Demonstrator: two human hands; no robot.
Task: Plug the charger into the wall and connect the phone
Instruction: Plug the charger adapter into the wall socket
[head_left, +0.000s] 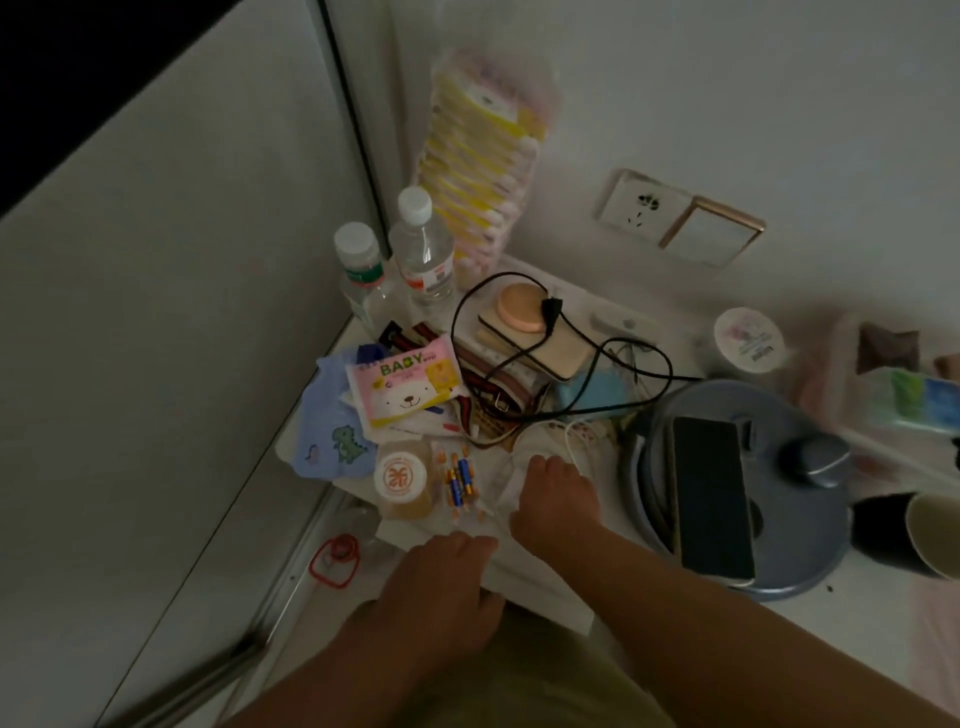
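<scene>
The dark phone lies face up on the grey round lid of an appliance at the right. The wall socket sits on the white wall above the table, with nothing in it. A black cable with a plug loops over a pile in the middle. A thin white cable runs down to my right hand, whose fingers curl into white cloth, hiding what they hold. My left hand rests knuckles up on the white sheet at the table's near edge, fingers bent under.
Two water bottles, a tall stack of tissue packs, a baby-wipes pack, a blue sock, batteries and a small jar crowd the table. A switch sits beside the socket. A white tub and cups stand at the right.
</scene>
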